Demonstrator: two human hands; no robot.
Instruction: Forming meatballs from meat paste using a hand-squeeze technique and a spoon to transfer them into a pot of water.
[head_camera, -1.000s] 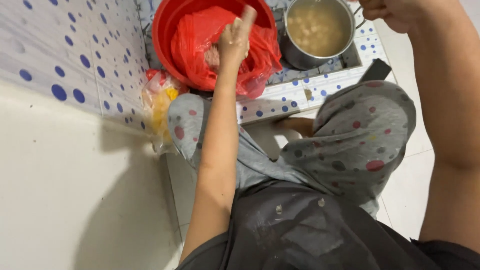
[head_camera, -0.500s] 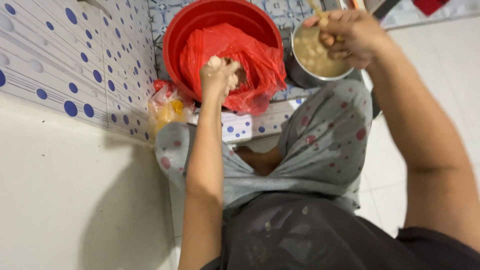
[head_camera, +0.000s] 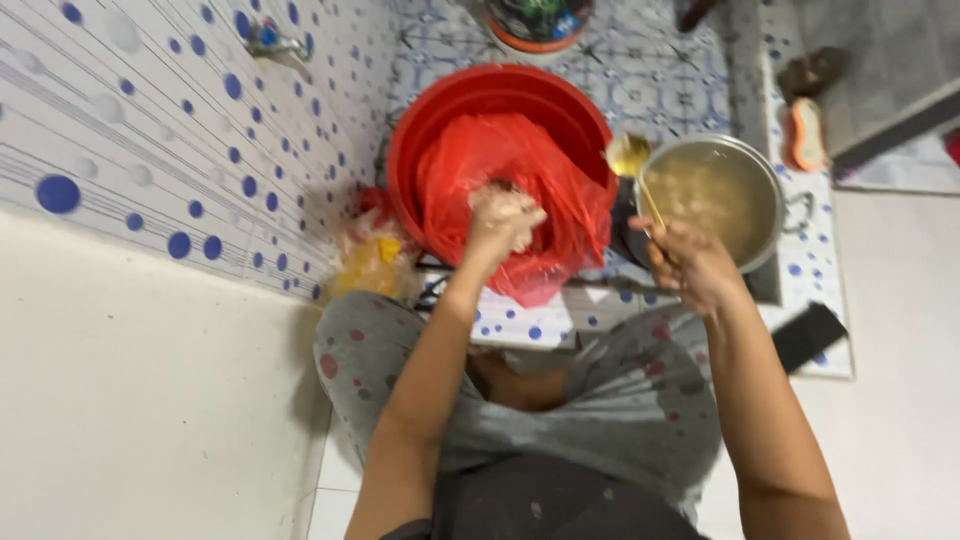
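My left hand (head_camera: 503, 218) is coated in pale dough and closed around a lump of it, over the red plastic bag (head_camera: 545, 185) that lines the red basin (head_camera: 440, 115). My right hand (head_camera: 690, 262) grips the handle of a golden spoon (head_camera: 630, 160), its bowl raised between the basin and the steel pot (head_camera: 765, 175). The pot holds a pale, lumpy mixture. I am crouched, with my grey dotted trousers below both arms.
A tiled wall with blue dots runs along the left, with a tap (head_camera: 270, 40) near the top. A yellow plastic bag (head_camera: 370, 262) lies beside the basin. A bucket (head_camera: 535, 25) stands beyond it. A brush (head_camera: 805, 135) and a dark flat object (head_camera: 810, 335) lie at the right.
My right hand has come out of the pot with the spoon lifted toward the basin. My left hand stays over the red bag. The view has tilted down and back.
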